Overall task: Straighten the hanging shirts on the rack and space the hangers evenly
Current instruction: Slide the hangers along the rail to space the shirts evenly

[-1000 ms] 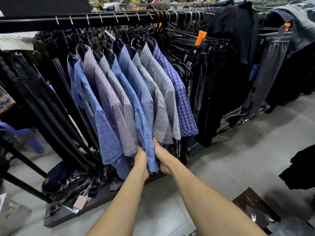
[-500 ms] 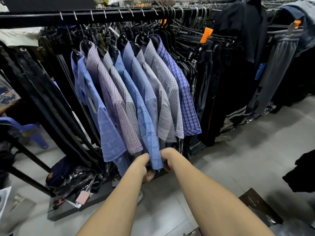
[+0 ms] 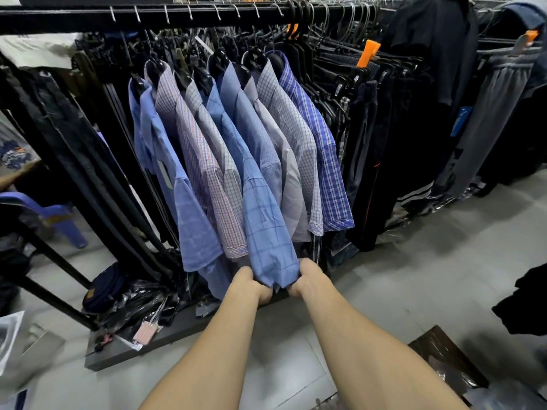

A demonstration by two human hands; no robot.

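- The left hand [image 3: 253, 284] grips the lower hem of the blue checked shirt [image 3: 260, 220] from its left side, fingers curled round the cloth and mostly hidden under it.
- The right hand [image 3: 307, 278] grips the same hem from its right side, thumb side up, fingers tucked behind the fabric.
- Both hands sit close together at the shirt's bottom edge, with only the bunched hem between them; both forearms reach in from the lower edge of the view.
- The blue checked shirt hangs in the middle of a row of short-sleeved shirts [image 3: 296, 149] on the rail [image 3: 74, 20], a black bar running across the top.
- To its left hang a pink-and-grey checked shirt [image 3: 204, 173] and a plain light blue shirt [image 3: 189, 220]; to its right, a pale grey shirt [image 3: 291, 187] and a darker blue plaid shirt [image 3: 331, 179] at the end of the row.
- The shirts overlap one another closely, sleeve on sleeve, on black hangers [image 3: 220, 59] whose wire hooks sit along the rail.
- Dark trousers [image 3: 373, 161] hang further right, with an orange clip [image 3: 367, 53] above them.
- Clear plastic wrapping [image 3: 139, 300] and a small pink tag [image 3: 145, 332] lie at the rack's base on the grey tiled floor [image 3: 399, 276].
- A blue plastic chair [image 3: 50, 213] stands at the left.
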